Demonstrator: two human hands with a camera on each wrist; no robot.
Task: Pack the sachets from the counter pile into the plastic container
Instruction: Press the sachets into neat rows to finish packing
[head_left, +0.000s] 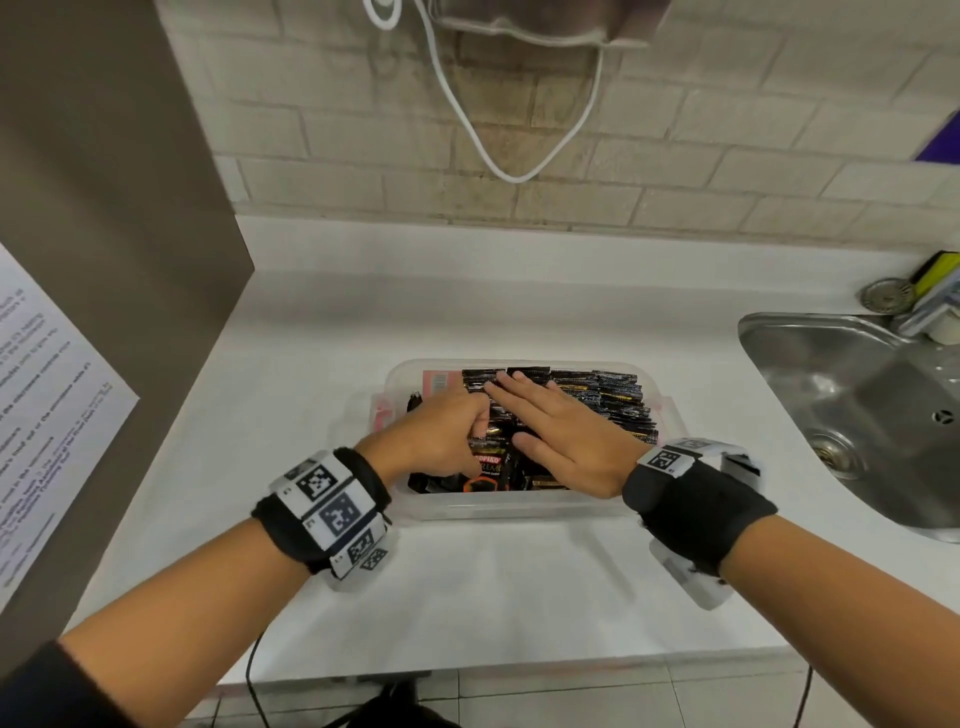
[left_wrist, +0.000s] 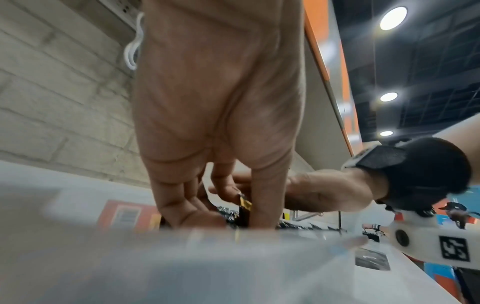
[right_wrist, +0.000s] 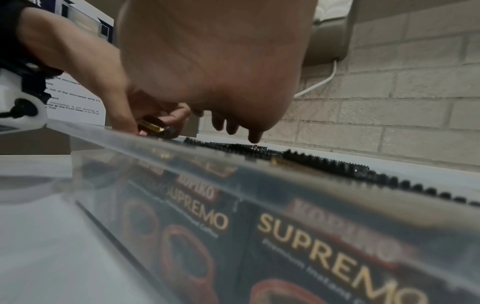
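Hands in the box of sachets

Both hands are over the clear plastic container (head_left: 519, 506), which sits on the white worktop (head_left: 467, 582) near the sink (head_left: 857, 395). Black sachets (head_left: 597, 395) fill the box, packed close in rows right under the hands. The right hand (head_left: 561, 436) lies flat with straight fingers on top of the rows. The left hand (head_left: 441, 436), just beside it and touching it, has curled fingers that pinch one black and gold sachet (left_wrist: 244, 205) among the others. A pink packet (head_left: 441, 382) lies at the far left end of the box.
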